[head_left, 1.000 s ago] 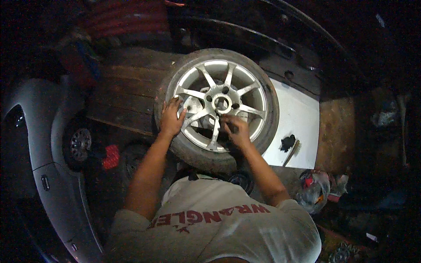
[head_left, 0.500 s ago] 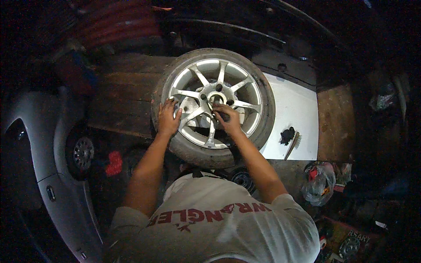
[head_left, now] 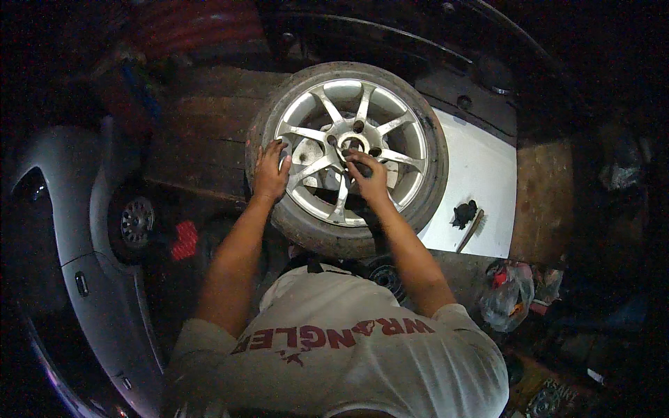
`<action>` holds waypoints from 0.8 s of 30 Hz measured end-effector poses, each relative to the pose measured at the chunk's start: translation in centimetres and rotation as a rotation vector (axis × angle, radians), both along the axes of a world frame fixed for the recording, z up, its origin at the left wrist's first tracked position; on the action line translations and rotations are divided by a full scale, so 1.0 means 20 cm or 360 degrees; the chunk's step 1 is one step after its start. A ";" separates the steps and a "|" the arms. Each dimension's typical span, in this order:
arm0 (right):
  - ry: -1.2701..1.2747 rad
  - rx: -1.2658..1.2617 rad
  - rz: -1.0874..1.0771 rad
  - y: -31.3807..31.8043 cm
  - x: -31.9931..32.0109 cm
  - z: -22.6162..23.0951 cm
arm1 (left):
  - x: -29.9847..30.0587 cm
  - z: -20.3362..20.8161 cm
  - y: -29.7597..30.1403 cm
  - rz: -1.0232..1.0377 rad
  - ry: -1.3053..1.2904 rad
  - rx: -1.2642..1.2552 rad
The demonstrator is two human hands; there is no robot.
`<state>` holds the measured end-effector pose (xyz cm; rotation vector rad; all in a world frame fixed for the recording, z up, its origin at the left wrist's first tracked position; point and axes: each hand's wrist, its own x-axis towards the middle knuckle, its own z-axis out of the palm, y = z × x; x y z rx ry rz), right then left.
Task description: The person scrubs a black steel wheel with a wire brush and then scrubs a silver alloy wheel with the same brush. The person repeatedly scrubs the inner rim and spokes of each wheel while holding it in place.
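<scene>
A silver spoked car wheel (head_left: 339, 202) with its black tire (head_left: 432, 139) lies flat before me, its centre hole and bolt holes facing up. My left hand (head_left: 270, 174) rests open on the left side of the rim and tire, fingers stretched apart. Close to the centre hole, my right hand (head_left: 369, 177) is closed, thumb and fingers pinched together against the hub. Something dark shows between those fingers, too small and shadowed to name. Grime darkens parts of the spokes.
Under the wheel's right side lies a white board (head_left: 488, 167), with a black crumpled cloth (head_left: 464, 214) and a brush (head_left: 472, 231) on it. Wooden planks (head_left: 202, 136) extend left. A grey car (head_left: 83, 202) stands at left; a plastic bag (head_left: 507, 299) sits at lower right.
The whole view has shifted a little, so the wheel appears slightly higher and further right. My right hand has stayed pinched near the hub; my left hand stays on the rim.
</scene>
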<state>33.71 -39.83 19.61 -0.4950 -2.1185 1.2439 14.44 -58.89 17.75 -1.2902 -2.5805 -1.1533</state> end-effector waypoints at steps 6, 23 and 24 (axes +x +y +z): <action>-0.0057 0.0037 -0.0043 -0.05 0.15 0.04 | -0.01 0.00 -0.02 0.0031 -0.0030 -0.0001; 0.0117 -0.0179 -0.0011 0.05 -0.01 0.02 | 0.00 -0.03 -0.02 0.0092 -0.0090 -0.0007; 0.0056 -0.0175 0.0006 0.08 -0.08 0.02 | 0.00 -0.02 0.00 0.0083 -0.0069 -0.0013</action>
